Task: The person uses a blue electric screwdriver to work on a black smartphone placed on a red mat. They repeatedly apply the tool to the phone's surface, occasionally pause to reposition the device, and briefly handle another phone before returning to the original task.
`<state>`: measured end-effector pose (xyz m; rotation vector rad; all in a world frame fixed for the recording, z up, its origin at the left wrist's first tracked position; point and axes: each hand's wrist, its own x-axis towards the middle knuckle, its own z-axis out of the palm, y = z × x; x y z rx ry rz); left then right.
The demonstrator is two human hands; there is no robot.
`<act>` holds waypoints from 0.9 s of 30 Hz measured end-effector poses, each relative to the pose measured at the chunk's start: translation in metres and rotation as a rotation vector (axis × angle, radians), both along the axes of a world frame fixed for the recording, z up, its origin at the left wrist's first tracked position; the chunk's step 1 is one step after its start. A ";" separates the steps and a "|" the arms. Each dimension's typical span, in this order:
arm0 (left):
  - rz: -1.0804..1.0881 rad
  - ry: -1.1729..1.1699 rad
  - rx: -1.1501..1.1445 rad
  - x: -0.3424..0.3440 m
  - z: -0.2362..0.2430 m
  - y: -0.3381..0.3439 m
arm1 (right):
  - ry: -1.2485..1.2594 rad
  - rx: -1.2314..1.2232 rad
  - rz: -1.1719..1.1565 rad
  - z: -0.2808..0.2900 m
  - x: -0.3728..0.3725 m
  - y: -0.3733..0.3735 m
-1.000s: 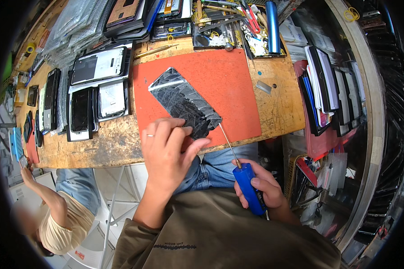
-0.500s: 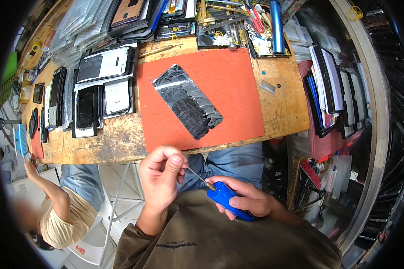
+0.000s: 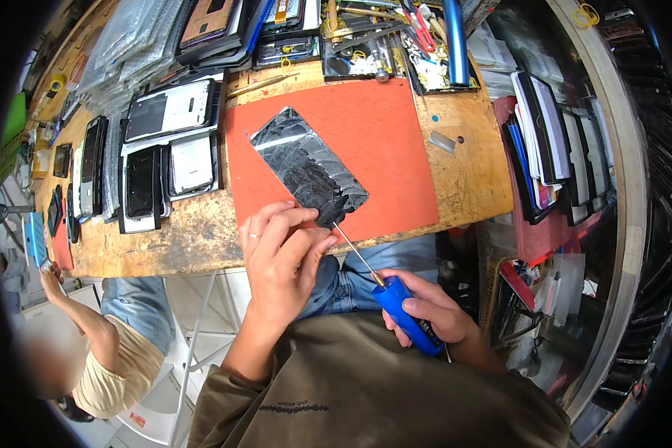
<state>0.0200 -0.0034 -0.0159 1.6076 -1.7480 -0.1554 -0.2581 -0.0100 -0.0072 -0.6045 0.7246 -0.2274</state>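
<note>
A phone screen panel (image 3: 315, 170), dark with greyish smeared residue, lies slanted on an orange-red mat (image 3: 403, 149). My left hand (image 3: 276, 250), wearing a ring, is at the panel's lower corner, fingers bent and apart, fingertips touching or just over its edge. My right hand (image 3: 444, 313) is wrapped round a blue handheld power tool (image 3: 409, 317) with a thin metal rod (image 3: 360, 255). The rod's tip meets the panel's lower edge, or hovers just over it; contact cannot be told.
Stacked phone parts (image 3: 168, 112) and bubble-wrap bundles (image 3: 138, 45) stand left on the wooden bench (image 3: 470, 187). A tool tray (image 3: 366, 52) and blue cylinder (image 3: 456, 45) are at the back. Folders (image 3: 541, 134) stand right. Another person (image 3: 119, 358) sits at the left.
My left hand has let go of the rod's tip and moved forward to the panel's lower corner. My right hand has shifted slightly right and forward, pointing the rod at the panel.
</note>
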 end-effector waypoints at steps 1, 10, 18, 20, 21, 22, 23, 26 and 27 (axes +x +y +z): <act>0.010 -0.006 0.011 0.001 -0.002 -0.002 | 0.004 -0.006 0.002 0.000 -0.001 0.000; 0.005 -0.009 0.036 0.001 0.000 -0.002 | 0.017 -0.028 0.035 -0.001 -0.002 -0.005; -0.002 -0.019 0.030 0.001 0.002 -0.003 | 0.031 -0.070 -0.031 -0.002 0.006 -0.010; 0.001 -0.018 0.032 0.000 0.003 -0.002 | 0.014 -0.073 -0.059 -0.002 0.006 -0.011; 0.003 -0.019 0.031 0.000 0.003 -0.002 | 0.016 -0.086 -0.063 -0.003 0.006 -0.011; 0.009 -0.013 0.039 -0.001 0.003 -0.002 | 0.013 -0.085 -0.071 -0.003 0.006 -0.011; 0.006 -0.015 0.033 -0.001 0.003 -0.002 | 0.008 -0.071 -0.083 -0.003 0.006 -0.011; 0.010 -0.006 0.036 -0.002 0.002 -0.002 | -0.004 -0.067 -0.094 -0.004 0.005 -0.009; 0.010 -0.007 0.037 -0.002 0.002 -0.003 | -0.001 -0.078 -0.101 -0.004 0.005 -0.008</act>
